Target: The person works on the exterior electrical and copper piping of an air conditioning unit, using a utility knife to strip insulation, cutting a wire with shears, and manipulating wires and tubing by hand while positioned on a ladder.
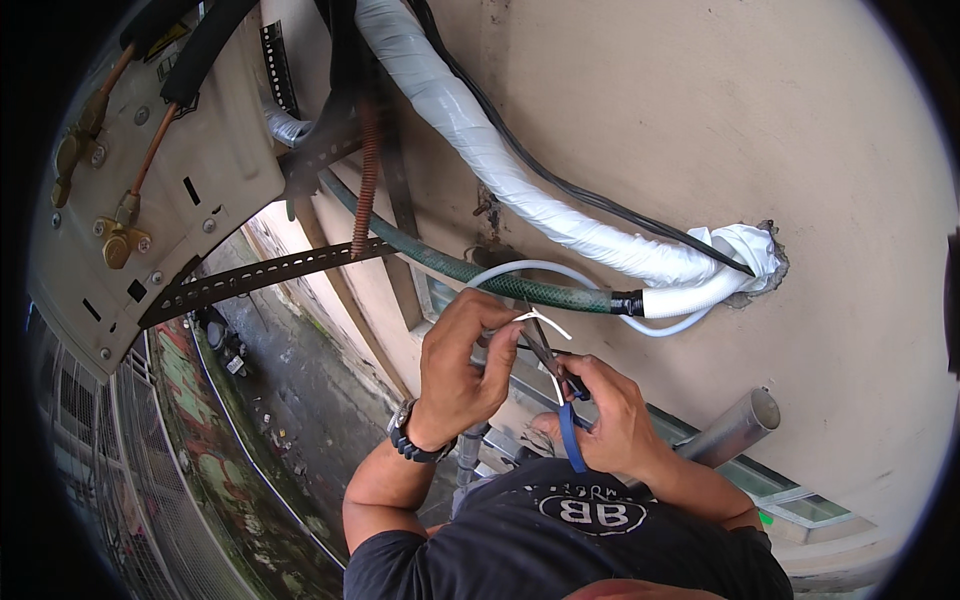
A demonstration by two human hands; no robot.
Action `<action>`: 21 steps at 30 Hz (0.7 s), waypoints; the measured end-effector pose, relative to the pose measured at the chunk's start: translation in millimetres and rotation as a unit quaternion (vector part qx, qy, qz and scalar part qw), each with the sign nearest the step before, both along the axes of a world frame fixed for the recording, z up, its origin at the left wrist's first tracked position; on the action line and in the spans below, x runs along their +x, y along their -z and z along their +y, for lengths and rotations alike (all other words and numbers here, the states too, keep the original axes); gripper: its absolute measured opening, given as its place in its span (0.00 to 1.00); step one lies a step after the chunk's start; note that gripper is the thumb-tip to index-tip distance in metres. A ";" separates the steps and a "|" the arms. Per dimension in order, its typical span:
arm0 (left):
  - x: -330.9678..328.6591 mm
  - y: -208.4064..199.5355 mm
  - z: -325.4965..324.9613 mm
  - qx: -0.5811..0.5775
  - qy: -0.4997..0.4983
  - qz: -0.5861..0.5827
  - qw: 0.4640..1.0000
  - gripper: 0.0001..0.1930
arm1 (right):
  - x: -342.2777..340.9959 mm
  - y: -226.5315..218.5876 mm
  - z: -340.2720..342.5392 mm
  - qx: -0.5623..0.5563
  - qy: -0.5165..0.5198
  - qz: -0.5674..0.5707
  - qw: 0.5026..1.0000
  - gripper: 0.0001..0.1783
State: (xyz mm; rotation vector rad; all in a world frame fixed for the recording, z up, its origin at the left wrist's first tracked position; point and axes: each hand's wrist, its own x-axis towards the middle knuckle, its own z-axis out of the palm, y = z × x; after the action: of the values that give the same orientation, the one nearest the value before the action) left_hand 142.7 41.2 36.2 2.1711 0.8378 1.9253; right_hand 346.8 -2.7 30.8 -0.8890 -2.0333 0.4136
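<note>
My left hand [465,350], with a dark watch on its wrist, pinches a thin white strip or wire [553,324] between thumb and fingers. Its free end sticks out to the right in a small fork. My right hand [612,415] is closed on scissors [571,437] with blue handles. Their dark blades point up and away, toward the white piece beside my left fingertips. Whether the blades touch it I cannot tell. Just beyond my hands, a green hose [450,268] joins a white corrugated hose [685,298] at a black-taped joint [627,302].
A white-wrapped pipe bundle [520,200] and black cables [575,188] run into a wall hole [778,262]. A thin grey tube [560,268] loops past the hose. At left, an outdoor unit [150,210] rests on a perforated bracket [265,280], high above an alley [310,400]. A metal pipe [735,428] juts out at right.
</note>
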 end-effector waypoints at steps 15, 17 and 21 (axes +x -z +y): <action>-11.0 -6.4 -4.0 0.010 0.007 0.126 0.992 0.17 | -1.1 -7.8 6.4 0.009 -0.033 0.026 0.999 0.32; -11.2 -8.8 -3.5 0.021 0.003 0.136 0.991 0.18 | 0.6 -5.9 6.9 0.017 -0.039 0.023 0.999 0.32; -11.8 -13.5 -4.6 0.031 0.006 0.143 0.989 0.21 | 2.3 -3.2 4.3 0.010 -0.047 0.032 0.998 0.31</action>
State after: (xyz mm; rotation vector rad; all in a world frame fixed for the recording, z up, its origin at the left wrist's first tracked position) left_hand 130.9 36.5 49.7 2.5232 0.8119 1.6790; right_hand 349.1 1.5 34.0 -0.7603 -2.0230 0.4662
